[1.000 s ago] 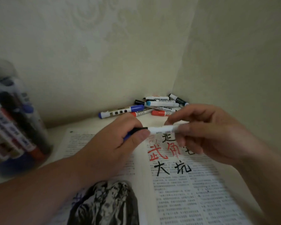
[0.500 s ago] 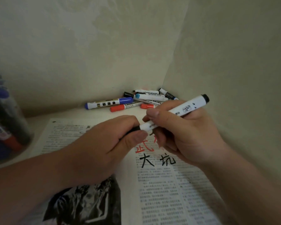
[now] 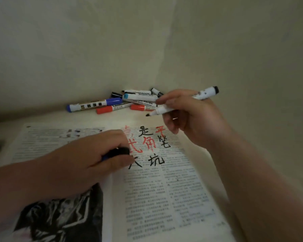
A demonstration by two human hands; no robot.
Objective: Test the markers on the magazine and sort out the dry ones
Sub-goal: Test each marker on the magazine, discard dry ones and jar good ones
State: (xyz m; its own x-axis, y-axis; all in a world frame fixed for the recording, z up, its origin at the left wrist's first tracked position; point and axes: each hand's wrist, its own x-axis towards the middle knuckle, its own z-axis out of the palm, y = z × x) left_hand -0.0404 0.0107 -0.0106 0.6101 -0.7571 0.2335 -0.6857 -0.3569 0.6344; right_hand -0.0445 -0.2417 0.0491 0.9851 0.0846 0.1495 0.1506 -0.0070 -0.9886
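the open magazine (image 3: pixel 164 198) lies flat below both grips, ready for a test stroke. the pile of other markers (image 3: pixel 129 102) lies just behind the right grip. the right hand (image 3: pixel 192 117) curls its fingers around the uncapped marker (image 3: pixel 165 110), with the tip slanted down toward the page, i think for writing. the left hand (image 3: pixel 94 159) pinches the black cap (image 3: pixel 120 151), held ready for closing.
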